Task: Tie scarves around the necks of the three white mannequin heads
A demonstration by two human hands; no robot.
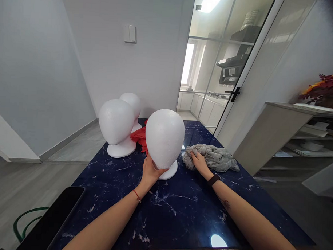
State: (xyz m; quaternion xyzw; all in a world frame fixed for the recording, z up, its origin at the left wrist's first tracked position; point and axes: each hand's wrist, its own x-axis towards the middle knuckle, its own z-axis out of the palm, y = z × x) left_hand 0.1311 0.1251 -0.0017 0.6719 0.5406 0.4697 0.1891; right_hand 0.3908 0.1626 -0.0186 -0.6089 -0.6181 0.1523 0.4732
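Note:
A white foam mannequin head stands upright on its round base near the middle of the table. My left hand is wrapped round its neck, thumb across the front and the other fingers partly hidden behind. To the right, a crumpled grey scarf of thin cloth lies in a heap. My right hand grips its left end, with some fingertips hidden in the folds. Behind the held head, red cloth shows in part.
Two more foam heads, a nearer one and a farther one, stand at the back left of the blue marbled table. A black phone-like slab is at the front left. Right of the table are a glass door and a shelf unit.

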